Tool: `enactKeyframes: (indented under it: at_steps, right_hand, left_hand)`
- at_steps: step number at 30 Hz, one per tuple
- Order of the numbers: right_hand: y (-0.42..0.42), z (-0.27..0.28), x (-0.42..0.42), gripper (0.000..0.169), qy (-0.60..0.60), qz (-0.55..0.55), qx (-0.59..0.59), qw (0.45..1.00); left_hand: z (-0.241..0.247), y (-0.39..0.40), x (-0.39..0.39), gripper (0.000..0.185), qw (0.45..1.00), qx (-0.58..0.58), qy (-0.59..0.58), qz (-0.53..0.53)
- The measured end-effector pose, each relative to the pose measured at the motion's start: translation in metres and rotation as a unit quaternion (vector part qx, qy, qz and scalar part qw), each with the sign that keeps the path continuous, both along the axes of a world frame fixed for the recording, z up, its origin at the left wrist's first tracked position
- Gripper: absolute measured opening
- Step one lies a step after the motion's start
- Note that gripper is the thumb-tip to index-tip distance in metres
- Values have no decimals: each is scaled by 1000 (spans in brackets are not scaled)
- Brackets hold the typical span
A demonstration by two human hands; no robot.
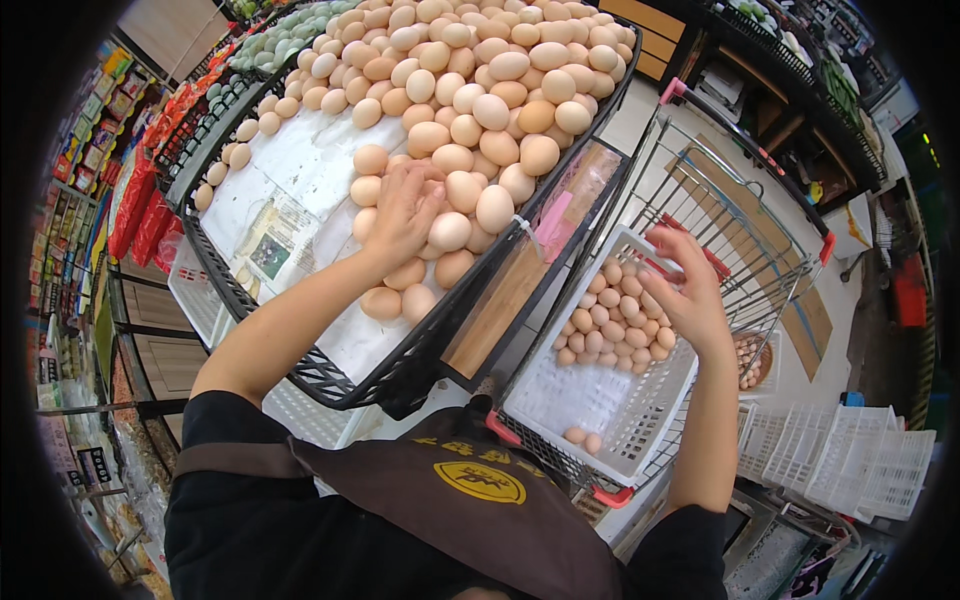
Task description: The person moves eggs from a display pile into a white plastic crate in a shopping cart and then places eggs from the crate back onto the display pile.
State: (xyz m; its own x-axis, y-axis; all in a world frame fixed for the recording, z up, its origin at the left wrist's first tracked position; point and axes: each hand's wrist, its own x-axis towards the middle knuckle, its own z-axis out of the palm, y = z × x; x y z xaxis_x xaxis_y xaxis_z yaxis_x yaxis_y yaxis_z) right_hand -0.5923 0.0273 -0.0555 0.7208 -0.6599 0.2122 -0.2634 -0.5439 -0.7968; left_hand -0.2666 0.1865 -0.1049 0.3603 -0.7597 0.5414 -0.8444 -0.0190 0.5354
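My left hand (409, 206) rests among brown eggs (491, 112) heaped in a large black plastic crate (360, 394). Its fingers curl over the eggs, and their tips are partly hidden, so I cannot tell whether an egg is gripped. To the right, my right hand (686, 285) hovers over the far side of a white plastic basket (637, 450), fingers apart, with no egg visible in it. Smaller brown eggs (611, 322) are piled in that basket's far half. Two more eggs (583, 439) lie at its near end. Paper sheeting (300, 172) lines the crate.
A wire shopping cart (720, 187) with red corner pieces carries the white basket. Between crate and cart runs a wood-topped ledge (499, 315). Greenish eggs (281, 45) fill another crate at the far left. Stacked white baskets (832, 457) stand at the right, near a bowl of eggs (752, 360).
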Motion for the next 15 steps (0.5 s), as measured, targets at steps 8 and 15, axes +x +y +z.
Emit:
enactKeyframes:
  at_steps: [8,15]
  right_hand:
    - [-2,-60,-63,44,6,-59,162,985]
    - [-8,-178,-130,38,158,-119,124,972]
  left_hand:
    - [24,-1,-2,55,967,138,-185,-111]
    - [62,-6,-10,48,979,189,-52,-53]
